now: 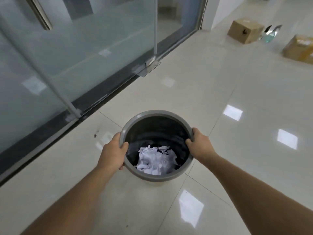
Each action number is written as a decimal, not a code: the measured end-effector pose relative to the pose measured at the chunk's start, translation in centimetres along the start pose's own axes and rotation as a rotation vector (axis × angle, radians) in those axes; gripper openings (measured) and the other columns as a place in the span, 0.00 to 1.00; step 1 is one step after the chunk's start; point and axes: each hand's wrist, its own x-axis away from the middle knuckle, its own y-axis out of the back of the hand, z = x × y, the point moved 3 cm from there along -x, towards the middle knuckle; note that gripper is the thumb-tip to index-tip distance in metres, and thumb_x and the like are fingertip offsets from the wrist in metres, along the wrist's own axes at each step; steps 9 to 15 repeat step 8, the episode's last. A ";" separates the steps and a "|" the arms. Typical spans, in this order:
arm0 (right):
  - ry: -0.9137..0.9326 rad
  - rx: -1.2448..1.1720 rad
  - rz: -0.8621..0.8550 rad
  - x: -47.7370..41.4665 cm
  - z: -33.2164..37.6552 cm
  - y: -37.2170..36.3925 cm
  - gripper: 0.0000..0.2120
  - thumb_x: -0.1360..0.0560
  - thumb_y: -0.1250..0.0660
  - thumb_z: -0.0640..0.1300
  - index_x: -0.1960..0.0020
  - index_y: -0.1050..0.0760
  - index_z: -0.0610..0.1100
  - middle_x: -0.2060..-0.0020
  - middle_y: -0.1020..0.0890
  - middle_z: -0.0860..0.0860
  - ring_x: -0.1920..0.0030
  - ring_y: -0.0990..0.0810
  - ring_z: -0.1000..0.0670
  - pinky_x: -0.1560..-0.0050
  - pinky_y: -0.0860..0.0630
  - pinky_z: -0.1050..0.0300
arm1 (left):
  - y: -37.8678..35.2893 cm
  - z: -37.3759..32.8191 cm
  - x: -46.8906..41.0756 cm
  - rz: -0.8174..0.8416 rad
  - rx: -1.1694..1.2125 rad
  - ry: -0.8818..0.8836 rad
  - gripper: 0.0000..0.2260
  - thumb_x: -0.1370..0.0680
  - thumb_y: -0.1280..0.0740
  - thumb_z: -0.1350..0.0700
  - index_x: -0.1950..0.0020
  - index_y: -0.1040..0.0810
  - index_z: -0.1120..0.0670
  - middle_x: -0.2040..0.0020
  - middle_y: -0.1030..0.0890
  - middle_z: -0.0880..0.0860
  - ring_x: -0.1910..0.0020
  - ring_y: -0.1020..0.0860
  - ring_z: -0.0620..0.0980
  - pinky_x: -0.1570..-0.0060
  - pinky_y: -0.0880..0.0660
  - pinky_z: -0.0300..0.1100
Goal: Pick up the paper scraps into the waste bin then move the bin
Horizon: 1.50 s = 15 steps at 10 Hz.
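Observation:
A round grey waste bin [153, 113] with a black liner sits in the lower middle of the view, over the glossy tiled floor. Crumpled white paper scraps [155, 161] lie at its bottom. My left hand [112, 152] grips the bin's left rim, thumb inside. My right hand [199, 144] grips the right rim the same way. Whether the bin rests on the floor or is lifted I cannot tell.
A frosted glass wall with a glass door [76, 48] and dark floor track runs along the left. Two cardboard boxes [245, 31] [299, 49] and a shiny plastic item [271, 33] stand at the far right. Pale floor tiles [237, 99] spread right of the bin.

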 end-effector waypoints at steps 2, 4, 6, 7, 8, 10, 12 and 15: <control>-0.026 0.007 -0.010 -1.4 -5.3 -5.9 0.15 0.25 0.42 0.44 0.39 0.32 0.44 0.54 0.19 0.41 0.57 0.21 0.40 0.54 0.20 0.43 | -6.2 5.7 -2.2 0.012 -0.010 -0.014 0.13 0.19 0.40 0.53 0.34 0.29 0.45 0.64 0.18 0.57 0.78 0.20 0.58 0.81 0.24 0.44; -0.042 0.020 -0.012 -1.8 -7.3 -8.5 0.14 0.25 0.43 0.44 0.40 0.33 0.44 0.58 0.21 0.44 0.60 0.21 0.41 0.57 0.21 0.45 | -8.8 8.0 -2.8 0.020 -0.033 -0.023 0.16 0.19 0.40 0.52 0.30 0.32 0.45 0.65 0.17 0.56 0.78 0.20 0.55 0.79 0.22 0.47; -0.040 -0.002 -0.011 -1.3 -8.3 -10.5 0.12 0.26 0.44 0.45 0.42 0.34 0.47 0.62 0.22 0.46 0.63 0.22 0.42 0.60 0.21 0.45 | -9.5 9.6 -2.4 -0.033 -0.037 -0.031 0.18 0.19 0.39 0.51 0.29 0.34 0.44 0.60 0.17 0.54 0.69 0.19 0.56 0.65 0.18 0.54; -0.062 -0.023 -0.020 -1.5 -8.6 -11.0 0.13 0.26 0.44 0.45 0.42 0.35 0.47 0.64 0.23 0.47 0.64 0.23 0.42 0.62 0.23 0.47 | -9.7 9.7 -2.5 -0.047 -0.076 -0.066 0.19 0.19 0.40 0.50 0.27 0.35 0.47 0.54 0.15 0.57 0.59 0.19 0.59 0.55 0.19 0.53; -0.091 0.007 0.019 -1.3 -8.6 -10.8 0.17 0.25 0.43 0.46 0.36 0.36 0.46 0.60 0.22 0.45 0.60 0.23 0.40 0.59 0.24 0.48 | -9.2 9.6 -2.3 0.023 -0.161 -0.067 0.25 0.18 0.41 0.47 0.22 0.43 0.49 0.44 0.17 0.60 0.48 0.19 0.62 0.46 0.22 0.55; -0.091 0.007 0.019 -1.3 -8.6 -10.8 0.17 0.25 0.43 0.46 0.36 0.36 0.46 0.60 0.22 0.45 0.60 0.23 0.40 0.59 0.24 0.48 | -9.2 9.6 -2.3 0.023 -0.161 -0.067 0.25 0.18 0.41 0.47 0.22 0.43 0.49 0.44 0.17 0.60 0.48 0.19 0.62 0.46 0.22 0.55; -0.091 0.007 0.019 -1.3 -8.6 -10.8 0.17 0.25 0.43 0.46 0.36 0.36 0.46 0.60 0.22 0.45 0.60 0.23 0.40 0.59 0.24 0.48 | -9.2 9.6 -2.3 0.023 -0.161 -0.067 0.25 0.18 0.41 0.47 0.22 0.43 0.49 0.44 0.17 0.60 0.48 0.19 0.62 0.46 0.22 0.55; -0.091 0.007 0.019 -1.3 -8.6 -10.8 0.17 0.25 0.43 0.46 0.36 0.36 0.46 0.60 0.22 0.45 0.60 0.23 0.40 0.59 0.24 0.48 | -9.2 9.6 -2.3 0.023 -0.161 -0.067 0.25 0.18 0.41 0.47 0.22 0.43 0.49 0.44 0.17 0.60 0.48 0.19 0.62 0.46 0.22 0.55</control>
